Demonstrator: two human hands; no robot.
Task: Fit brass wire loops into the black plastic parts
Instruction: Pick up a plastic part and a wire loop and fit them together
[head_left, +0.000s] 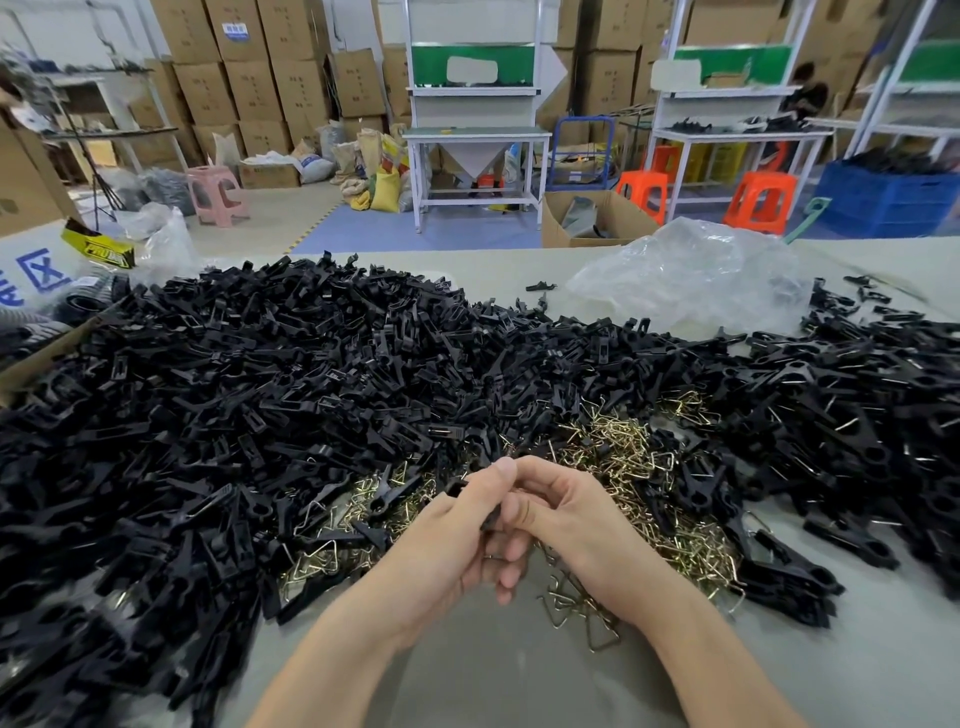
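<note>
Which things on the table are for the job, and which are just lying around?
For the job: black plastic parts, brass wire loops, gripped part in the left hand.
Just lying about: clear plastic bag, yellow-and-black packet.

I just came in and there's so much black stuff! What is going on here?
A person holds one black plastic part in both hands, left hand and right hand pinching it together. Brass wire loops lie just behind, ringed by a heap of black parts. Whether a loop is in yet is hidden.
</note>
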